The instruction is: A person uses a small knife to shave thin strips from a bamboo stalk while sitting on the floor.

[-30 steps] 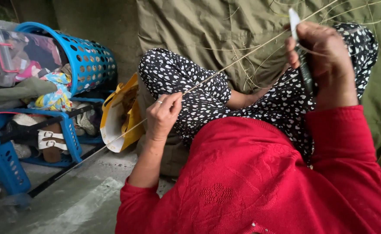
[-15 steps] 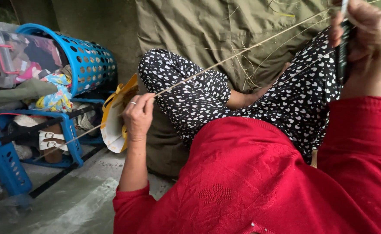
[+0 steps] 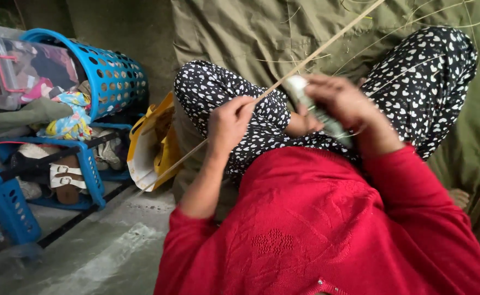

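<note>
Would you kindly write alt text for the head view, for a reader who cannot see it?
A seated person in a red sweater grips a long thin stick in the left hand while the right hand holds a knife against it. A blue laundry basket sits to the left.

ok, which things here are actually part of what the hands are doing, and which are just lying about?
In use:
- thin pale strip, pinched by the left hand
- knife, gripped in the right hand against the strip
- olive cloth under the legs, strewn with shavings

Lying about:
- blue basket with clothes
- blue rack with sandals
- yellow bag
</note>
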